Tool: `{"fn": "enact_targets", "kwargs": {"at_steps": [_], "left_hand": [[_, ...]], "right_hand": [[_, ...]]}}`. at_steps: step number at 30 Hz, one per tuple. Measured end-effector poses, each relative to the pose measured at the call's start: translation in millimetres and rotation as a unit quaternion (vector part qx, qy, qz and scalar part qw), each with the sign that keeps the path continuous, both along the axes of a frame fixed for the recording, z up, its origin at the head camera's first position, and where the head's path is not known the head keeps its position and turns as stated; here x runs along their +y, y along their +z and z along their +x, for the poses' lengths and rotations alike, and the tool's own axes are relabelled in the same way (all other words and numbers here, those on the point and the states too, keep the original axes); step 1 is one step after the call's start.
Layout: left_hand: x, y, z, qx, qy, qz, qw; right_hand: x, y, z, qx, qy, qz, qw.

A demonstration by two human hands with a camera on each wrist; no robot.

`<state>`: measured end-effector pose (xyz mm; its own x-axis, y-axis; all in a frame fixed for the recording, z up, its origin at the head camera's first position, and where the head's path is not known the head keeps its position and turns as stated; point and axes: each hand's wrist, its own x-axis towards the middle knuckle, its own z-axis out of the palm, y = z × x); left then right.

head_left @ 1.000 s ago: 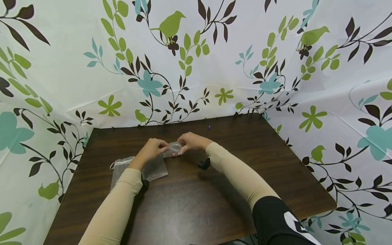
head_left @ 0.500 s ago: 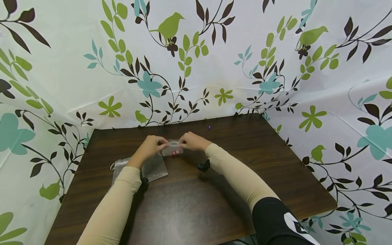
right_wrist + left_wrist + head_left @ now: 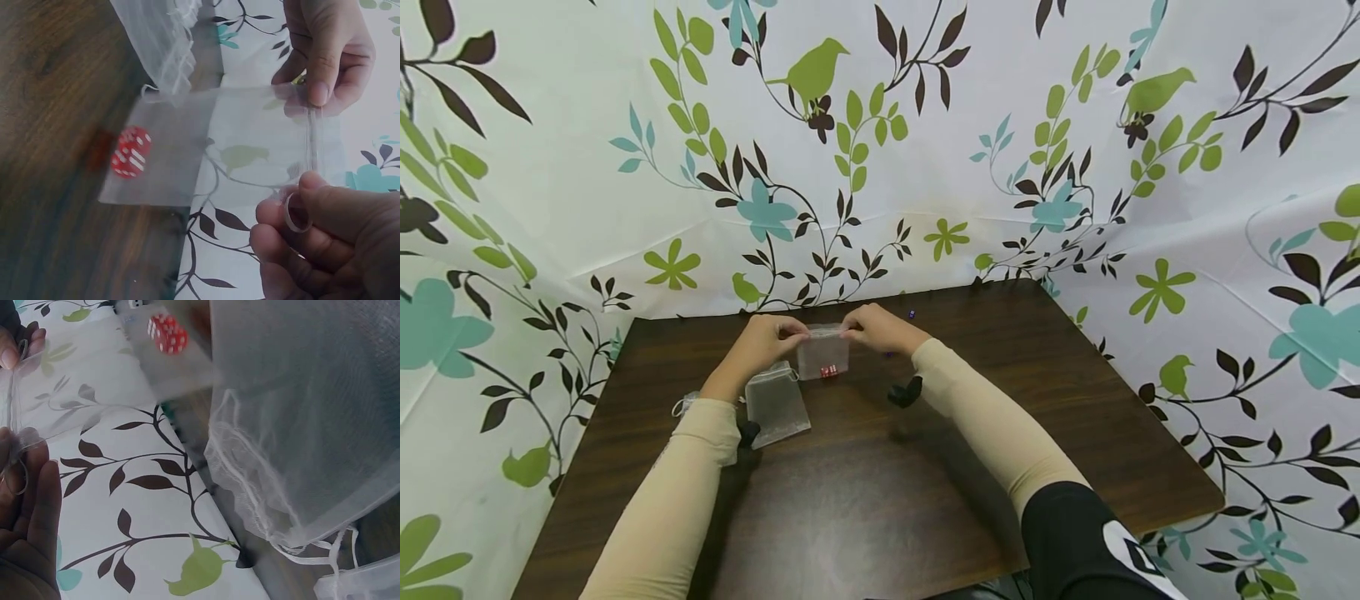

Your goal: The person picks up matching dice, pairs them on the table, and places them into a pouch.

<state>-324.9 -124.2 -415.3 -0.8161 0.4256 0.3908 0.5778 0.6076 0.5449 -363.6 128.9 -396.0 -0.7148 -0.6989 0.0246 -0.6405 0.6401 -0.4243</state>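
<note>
A small sheer drawstring bag (image 3: 822, 353) hangs stretched between both hands above the far-left part of the table. My left hand (image 3: 765, 343) pinches its top left corner between thumb and fingers. My right hand (image 3: 882, 329) pinches the top right corner, and a cord loop (image 3: 298, 212) shows at its fingers in the right wrist view. Red dice (image 3: 131, 152) with white spots lie at the bottom inside the bag; their exact number is unclear. The mouth of the bag looks drawn flat between the hands.
A second sheer bag (image 3: 777, 406) lies on the brown table (image 3: 865, 500) just nearer than the hands. Another bag (image 3: 684, 405) is mostly hidden under my left forearm. A small blue die (image 3: 912, 314) sits near the back edge, before the patterned cloth wall (image 3: 917, 167).
Both hands have risen slightly and lifted the bag, which now hangs longer with the red dice at its bottom. More of the second bag shows beneath my left hand.
</note>
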Motion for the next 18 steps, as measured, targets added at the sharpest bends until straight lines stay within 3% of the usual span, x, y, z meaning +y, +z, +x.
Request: {"fn": "enact_targets", "kwargs": {"at_steps": [5, 12, 18], "left_hand": [[2.7, 1.4, -0.3, -0.003, 0.004, 0.0, 1.0], [4.1, -4.9, -4.2, -0.025, 0.025, -0.007, 0.9994], [3.2, -7.9, -7.5, -0.047, 0.038, 0.021, 0.998]], "right_hand": [[3.5, 0.9, -0.9, -0.037, -0.023, -0.027, 0.9987], [6.1, -6.6, -2.8, -0.081, -0.058, -0.04, 0.9942], [9.5, -7.2, -4.2, -0.111, -0.079, -0.059, 0.989]]}}
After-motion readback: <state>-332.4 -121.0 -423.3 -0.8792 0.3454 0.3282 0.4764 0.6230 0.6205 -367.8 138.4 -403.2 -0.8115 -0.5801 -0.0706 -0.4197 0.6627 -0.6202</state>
